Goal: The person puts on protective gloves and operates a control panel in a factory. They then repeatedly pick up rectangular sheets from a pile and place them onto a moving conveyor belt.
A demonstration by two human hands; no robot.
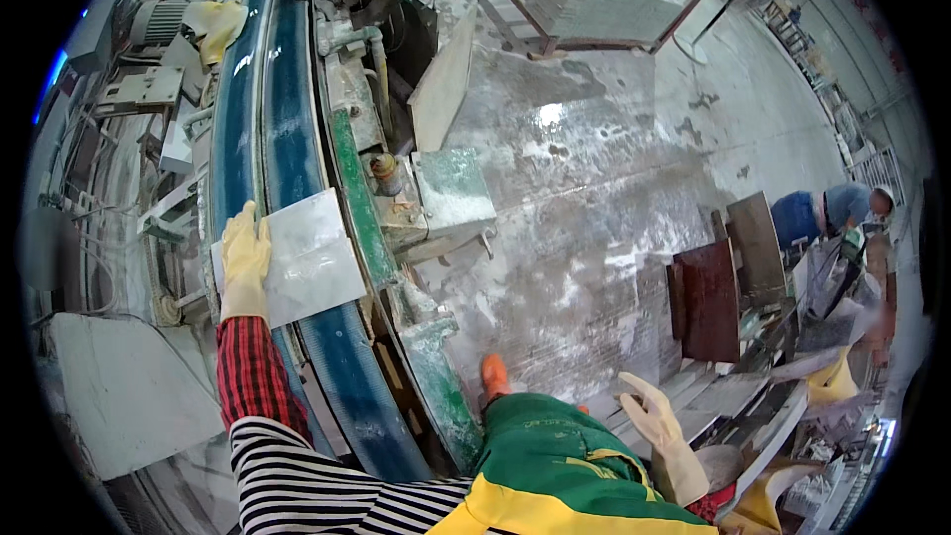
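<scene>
Resting the yellow-gloved left hand point(245, 263), flat and open, on a pale slab point(315, 260) lying toward nine o'clock across blue belts point(362, 386), with fingertips just past its far edge. Holding the gloved right hand point(659, 431) out between four and five o'clock, loosely open, with nothing in it. Showing stacked slabs point(609, 0) toward one o'clock and, toward three, a bending co-worker point(845, 206) near a dark red board point(708, 302).

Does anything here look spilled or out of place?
The floor looks wet, with shiny patches and pale smears, as if splashed. A crumpled yellow cloth-like piece lies beside the ribbed motor, seemingly dropped there. The slab under the left hand shows no obvious damage.
</scene>
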